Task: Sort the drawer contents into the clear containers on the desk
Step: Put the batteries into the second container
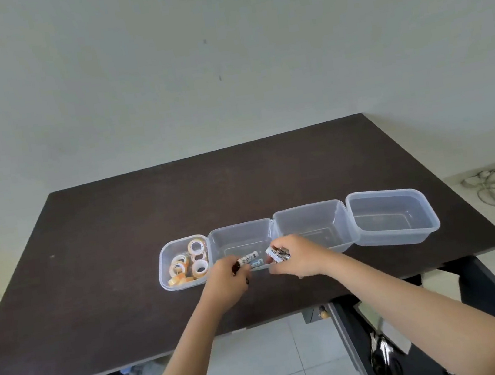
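Head view looks down on a dark tabletop (108,270) with four clear containers in one row, rim to rim, close to its near edge. Both hands are over the second container (240,236). The left hand (226,281) pinches a small white cylinder (247,258) whose long axis points toward 2 o'clock; its lower end is hidden behind the fingers. The right hand (297,255) grips a bundle of similar cylinders (277,253) — how many I cannot tell — pointing toward 10 o'clock. A bluish item (256,263) lies below them, hard to make out. Tape rolls (196,247) fill the first container (167,262) at 9 o'clock. The third container (312,226) and fourth container (393,214) — at 3 o'clock — stand open. Wide bare surface lies behind the row.
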`<state>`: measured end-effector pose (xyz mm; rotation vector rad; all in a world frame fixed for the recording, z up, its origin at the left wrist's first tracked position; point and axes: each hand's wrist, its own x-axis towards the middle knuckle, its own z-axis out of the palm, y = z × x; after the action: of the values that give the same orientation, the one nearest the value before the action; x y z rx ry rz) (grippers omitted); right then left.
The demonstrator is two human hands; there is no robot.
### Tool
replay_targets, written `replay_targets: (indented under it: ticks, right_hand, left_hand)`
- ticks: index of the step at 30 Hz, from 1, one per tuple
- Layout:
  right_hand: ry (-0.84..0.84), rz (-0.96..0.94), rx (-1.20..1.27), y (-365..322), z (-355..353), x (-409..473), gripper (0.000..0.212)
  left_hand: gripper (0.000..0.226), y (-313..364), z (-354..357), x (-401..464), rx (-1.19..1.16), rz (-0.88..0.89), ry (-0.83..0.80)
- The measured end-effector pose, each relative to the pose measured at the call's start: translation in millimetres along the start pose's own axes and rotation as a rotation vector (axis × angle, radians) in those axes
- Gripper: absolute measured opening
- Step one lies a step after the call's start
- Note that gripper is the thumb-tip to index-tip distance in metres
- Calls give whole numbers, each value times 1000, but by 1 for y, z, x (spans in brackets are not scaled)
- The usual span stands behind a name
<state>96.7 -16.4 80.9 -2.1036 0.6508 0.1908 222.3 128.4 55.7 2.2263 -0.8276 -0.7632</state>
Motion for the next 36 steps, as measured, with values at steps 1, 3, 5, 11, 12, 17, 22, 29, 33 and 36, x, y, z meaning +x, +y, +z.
replay_targets:
  ticks: [1, 3, 5, 11, 12, 17, 22, 29, 33, 36]
  right_hand:
    - [6, 7, -14, -8, 3, 11, 20]
    - [35, 32, -28, -19, 7, 32, 19]
    - [73, 68, -28, -26, 11, 49, 17]
    - [86, 157, -135, -24, 26, 80, 29]
    - [82, 165, -154, -22, 28, 83, 32]
    - [115, 190, -136, -11, 39, 92, 40]
    - [168, 120, -41, -5, 35, 88, 60]
    - [217, -53, -64, 2, 16, 61, 46]
    - [225, -124, -52, 20, 1, 26, 31]
    - [197, -146, -58, 46, -7, -6, 23]
  left_hand:
    - [27, -3, -9, 9, 16, -8, 17]
    - [25, -9, -21, 29, 70, -12, 44]
    - [24, -13, -26, 47, 123, -12, 33]
    - [21, -16, -19, 72, 265, -11, -81]
    - [21, -16, -17, 74, 269, -8, -95]
    - [20, -17, -9, 72, 227, 49, -83]
    - [34, -23, -4, 65, 142, 97, -16]
    - [25, -21, 16, 33, 55, 211, 251]
    - [18, -12, 49, 7, -24, 278, 321]
    - [18, -4, 85, -12, -50, 264, 323]
